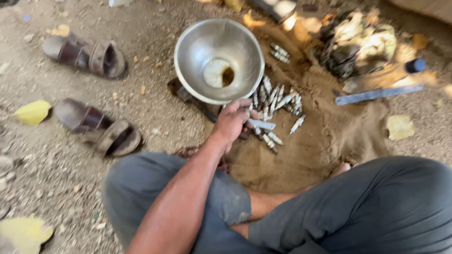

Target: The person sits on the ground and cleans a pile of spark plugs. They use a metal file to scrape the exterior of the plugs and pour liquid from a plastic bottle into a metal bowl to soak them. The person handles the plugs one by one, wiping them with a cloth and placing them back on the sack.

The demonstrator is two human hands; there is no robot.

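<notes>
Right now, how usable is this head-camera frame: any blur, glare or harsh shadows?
Head view: slight motion blur all over, worst at the edges; the hand on the metal bowl is soft. Dappled sun burns out patches top right near the rag pile; the bowl shows mild sheen, no hard glare.

Steel bowl (219,60): round, dull, tilted, rim gripped at its near edge by the left hand's fingers (243,104); brown residue inside. Spark plugs (275,101): metal, scattered on brown sacking just right of the fingers.
</notes>
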